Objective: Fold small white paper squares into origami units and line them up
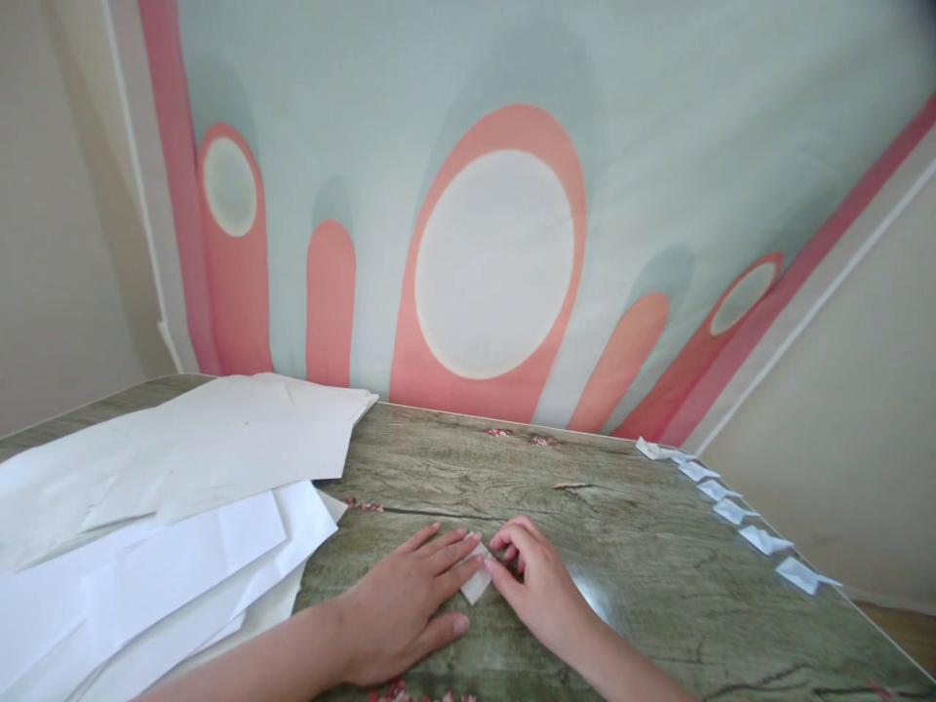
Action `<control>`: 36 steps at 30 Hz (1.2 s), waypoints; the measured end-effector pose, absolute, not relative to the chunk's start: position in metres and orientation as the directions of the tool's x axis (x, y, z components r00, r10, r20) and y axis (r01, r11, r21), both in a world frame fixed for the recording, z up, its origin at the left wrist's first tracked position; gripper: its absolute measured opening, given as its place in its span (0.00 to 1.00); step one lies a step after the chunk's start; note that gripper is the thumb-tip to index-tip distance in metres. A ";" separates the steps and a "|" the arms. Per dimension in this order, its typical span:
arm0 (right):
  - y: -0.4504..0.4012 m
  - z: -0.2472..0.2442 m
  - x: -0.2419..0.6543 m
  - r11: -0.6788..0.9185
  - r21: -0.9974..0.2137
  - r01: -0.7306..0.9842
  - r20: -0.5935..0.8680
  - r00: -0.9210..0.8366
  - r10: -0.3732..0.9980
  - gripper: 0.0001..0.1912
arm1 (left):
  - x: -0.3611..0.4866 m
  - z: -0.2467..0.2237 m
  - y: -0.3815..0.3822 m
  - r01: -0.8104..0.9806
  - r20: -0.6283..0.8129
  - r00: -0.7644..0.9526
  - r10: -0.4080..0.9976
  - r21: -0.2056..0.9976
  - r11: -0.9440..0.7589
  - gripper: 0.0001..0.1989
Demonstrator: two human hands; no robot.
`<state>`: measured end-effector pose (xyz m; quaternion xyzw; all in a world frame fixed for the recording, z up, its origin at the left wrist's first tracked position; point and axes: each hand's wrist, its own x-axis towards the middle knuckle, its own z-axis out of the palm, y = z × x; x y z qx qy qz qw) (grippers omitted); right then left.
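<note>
Left of the slip (477,585), sheets (241,439) lie piled. The left hand (402,600) rests flat across it, fingers slightly apart. On the table (658,546), the slip is probably light, easily creased; hold its edges. Right of it, the right hand (537,580) curls close, pinch unclear; folded papers (765,540) lie beyond.

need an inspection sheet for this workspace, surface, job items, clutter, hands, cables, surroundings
surface: table with a wood-grain pattern and small reddish print patches
job's things: small white paper piece, partly covered; row of small pale paper pieces along the right edge
clutter: large paper sheets and white sheets, overlapping untidily at left
hands: left hand flat with fingers over the small piece; right hand at its right side, fingers curled, grip unclear
cables: nothing seen
surroundings: printed backdrop behind, plain walls either side
</note>
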<state>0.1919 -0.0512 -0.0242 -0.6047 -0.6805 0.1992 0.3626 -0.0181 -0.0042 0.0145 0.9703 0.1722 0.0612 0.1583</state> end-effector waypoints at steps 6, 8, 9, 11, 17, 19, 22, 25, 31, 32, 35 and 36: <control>-0.052 -0.023 0.190 0.180 -0.728 0.662 0.234 -0.008 0.972 0.04 | -0.011 0.010 -0.005 0.445 0.170 0.837 0.520 0.341 -0.828 0.14; -0.053 -0.023 0.189 0.182 -0.737 0.652 0.230 -0.011 0.973 0.05 | -0.010 0.007 -0.004 0.452 0.195 0.819 0.540 0.363 -0.815 0.12; -0.053 -0.023 0.188 0.181 -0.741 0.646 0.230 -0.009 0.973 0.05 | -0.009 0.005 -0.003 0.455 0.208 0.806 0.555 0.383 -0.804 0.12; -0.054 -0.023 0.187 0.179 -0.752 0.635 0.230 -0.002 0.973 0.05 | -0.010 0.002 -0.002 0.464 0.225 0.772 0.594 0.440 -0.769 0.15; -0.055 -0.019 0.184 0.169 -0.774 0.610 0.225 0.017 0.974 0.06 | -0.009 -0.005 -0.003 0.515 0.212 0.655 0.725 0.576 -0.634 0.30; -0.056 -0.018 0.183 0.176 -0.774 0.609 0.236 0.019 0.972 0.06 | -0.009 -0.004 -0.005 0.536 0.224 0.628 0.745 0.570 -0.623 0.33; -0.057 -0.016 0.184 0.180 -0.780 0.599 0.237 0.015 0.972 0.06 | -0.008 -0.002 -0.007 0.563 0.211 0.627 0.750 0.542 -0.623 0.33; -0.058 -0.016 0.185 0.138 -0.820 0.556 0.180 0.021 0.983 0.03 | -0.007 0.000 -0.008 0.559 0.191 0.643 0.741 0.545 -0.625 0.30; -0.058 -0.016 0.185 0.197 -0.901 0.386 0.206 -0.017 0.978 0.04 | -0.006 0.000 -0.007 0.483 0.195 0.624 0.757 0.666 -0.569 0.26; -0.058 -0.015 0.184 0.246 -0.887 0.391 0.258 -0.020 0.966 0.04 | -0.005 0.000 -0.007 0.459 0.192 0.602 0.775 0.711 -0.533 0.27; -0.061 -0.011 0.183 0.410 -0.787 0.461 0.437 -0.052 0.898 0.05 | -0.003 0.001 -0.007 0.362 0.189 0.562 0.805 0.819 -0.445 0.29; -0.063 -0.010 0.183 0.461 -0.742 0.486 0.488 -0.078 0.869 0.05 | -0.003 0.002 -0.007 0.343 0.194 0.563 0.804 0.829 -0.441 0.27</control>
